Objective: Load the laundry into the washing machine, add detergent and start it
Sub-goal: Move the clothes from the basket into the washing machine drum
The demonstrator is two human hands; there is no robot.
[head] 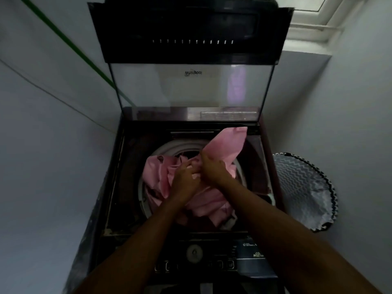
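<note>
I see my left hand [185, 181] w/ fingers curled into the pink cloth [158, 175], which sits bunched in the washing machine [118, 187] drum opening. Right hand [213, 168] pinches the same cloth; one end sticks up. Laundry basket [305, 187] far right.

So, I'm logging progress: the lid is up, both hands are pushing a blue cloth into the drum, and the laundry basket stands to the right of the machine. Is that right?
Not quite: the cloth is pink, not blue, as the head view shows. The rest stands: lid up, left hand and right hand on it over the drum, laundry basket to the right.
</note>
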